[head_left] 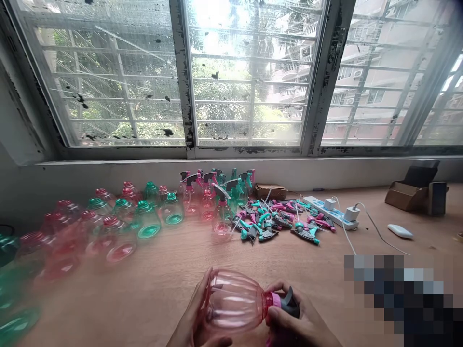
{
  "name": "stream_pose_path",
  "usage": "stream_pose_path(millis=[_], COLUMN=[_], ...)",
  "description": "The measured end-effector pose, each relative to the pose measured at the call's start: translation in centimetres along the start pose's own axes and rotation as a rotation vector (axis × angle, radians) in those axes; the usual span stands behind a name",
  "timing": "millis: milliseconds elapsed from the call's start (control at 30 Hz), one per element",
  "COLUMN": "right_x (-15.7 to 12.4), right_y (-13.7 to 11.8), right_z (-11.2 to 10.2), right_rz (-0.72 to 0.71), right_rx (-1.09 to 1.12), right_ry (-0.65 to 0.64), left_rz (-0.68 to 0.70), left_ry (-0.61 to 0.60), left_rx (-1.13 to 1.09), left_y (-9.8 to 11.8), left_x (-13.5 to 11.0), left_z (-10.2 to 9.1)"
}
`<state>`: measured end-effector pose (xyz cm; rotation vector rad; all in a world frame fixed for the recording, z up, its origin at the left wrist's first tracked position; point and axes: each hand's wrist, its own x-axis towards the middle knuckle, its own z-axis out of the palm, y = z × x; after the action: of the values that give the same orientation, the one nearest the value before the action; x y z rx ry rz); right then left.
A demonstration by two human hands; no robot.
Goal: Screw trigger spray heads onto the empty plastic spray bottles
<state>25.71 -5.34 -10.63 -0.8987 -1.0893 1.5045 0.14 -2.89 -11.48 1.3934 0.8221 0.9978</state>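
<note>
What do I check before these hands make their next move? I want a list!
1. Left hand supporting the pink bottle's base: ok.
2. Right hand around the spray head: ok.
3. Bottle upright: not ok, it's tipped sideways.
4. Pink collar tight on the neck: cannot tell.
5. Loose spray heads away from both hands: ok, piled farther back.
6. Power strip away from both hands: ok.

Takes daylight through window (249,72); glares white top centre; dims at left wall (54,180); blurs bottles (21,324) lower left; pixelates lower right.
</note>
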Motion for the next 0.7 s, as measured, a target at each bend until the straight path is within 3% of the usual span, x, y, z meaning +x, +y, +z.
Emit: stream_pose_path(millis=[233,367,567,700], right_x=[0.1,0.2,0.4,0.3], right_y=[0.2,0.7,1.0,0.7], right_z=[-0.1,-0.5,-0.7,-0.6], right_rz=[-0.011,0.004,0.008,-0.007], right_rx=[-0.025,0.027,0.037,0.017], right_ry=[-0.01,-0.059,-0.079,-0.071], left_rz=[0.072,0.049,0.069,0.054], left_ry=[-0.012,-0.031,0.036,-0.006], left_rx=[-0.005,-0.081,0.052,0.009], left_y=[-0.3,-1.1,-0.3,-0.5], left_x=[-0.2,0.0,-0.1,-0.4], left_z=[-0.2,-0.3,-0.2,-0.4])
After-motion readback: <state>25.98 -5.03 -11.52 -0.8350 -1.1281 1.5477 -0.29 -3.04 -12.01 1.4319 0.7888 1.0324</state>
